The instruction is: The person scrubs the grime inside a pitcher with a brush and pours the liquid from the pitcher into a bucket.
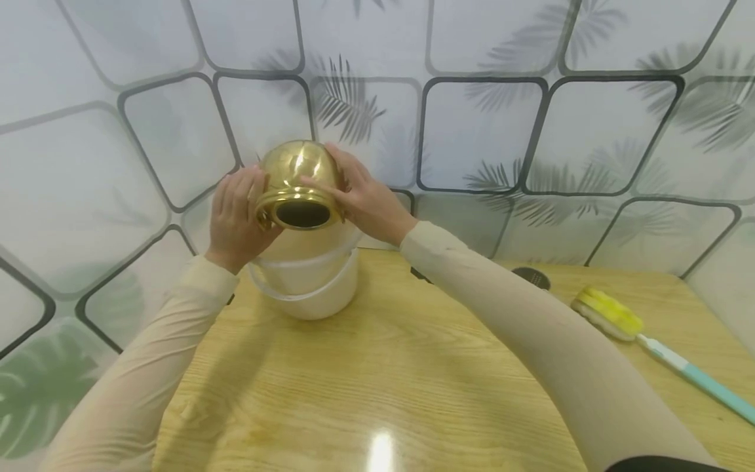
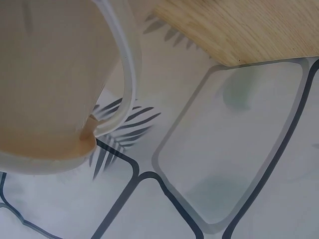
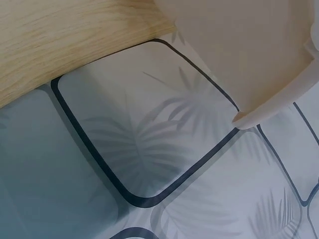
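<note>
A shiny gold-coloured round pot is held up in both hands over a white bucket, its dark mouth tilted toward the head camera. My left hand grips the pot's left side near the rim. On the other side, my right hand holds it with the thumb stretched across the front above the rim. The bucket's handle hangs down over its front. Both wrist views show the pale bucket wall and its rim up close, while the hands and pot are out of sight there.
The bucket stands on a wooden table against a patterned wall. At the right lies a brush with a yellow sponge head and a white and teal handle. A round black perforated object sits behind my right forearm.
</note>
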Available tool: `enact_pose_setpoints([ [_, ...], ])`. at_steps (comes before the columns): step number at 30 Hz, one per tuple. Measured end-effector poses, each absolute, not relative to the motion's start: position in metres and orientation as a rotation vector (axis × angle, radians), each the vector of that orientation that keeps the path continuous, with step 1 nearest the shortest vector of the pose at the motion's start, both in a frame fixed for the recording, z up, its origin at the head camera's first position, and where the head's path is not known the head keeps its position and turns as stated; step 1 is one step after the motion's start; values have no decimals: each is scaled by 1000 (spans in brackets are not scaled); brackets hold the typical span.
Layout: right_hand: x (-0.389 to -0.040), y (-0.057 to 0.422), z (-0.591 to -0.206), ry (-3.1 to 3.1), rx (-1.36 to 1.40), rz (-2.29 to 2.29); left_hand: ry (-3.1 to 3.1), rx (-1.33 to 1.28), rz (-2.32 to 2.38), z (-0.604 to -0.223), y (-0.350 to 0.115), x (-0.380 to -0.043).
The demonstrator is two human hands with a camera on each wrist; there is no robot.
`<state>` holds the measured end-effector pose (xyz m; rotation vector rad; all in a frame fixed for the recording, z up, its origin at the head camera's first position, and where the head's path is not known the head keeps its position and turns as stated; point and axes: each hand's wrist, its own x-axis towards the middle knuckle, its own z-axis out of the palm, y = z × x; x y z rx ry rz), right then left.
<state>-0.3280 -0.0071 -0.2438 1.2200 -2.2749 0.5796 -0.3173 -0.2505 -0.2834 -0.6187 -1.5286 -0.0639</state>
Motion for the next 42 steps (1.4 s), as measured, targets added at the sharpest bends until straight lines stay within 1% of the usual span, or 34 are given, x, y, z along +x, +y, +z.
enact_pose_setpoints([
  [3,-329,-7,-246,-2094,1277,419,-1515,-605,-51,-283,-251,-317],
  [16,-336,-12,-245,-1759,1346,327,-1470,-534,-46,-282,-251,-316],
  [26,-338,-12,-238,-1677,1339,257,-1440,-487,-35,-279,-249,-315],
  [42,-338,-12,-232,-1652,1313,187,-1455,-492,-56,-275,-249,-313],
])
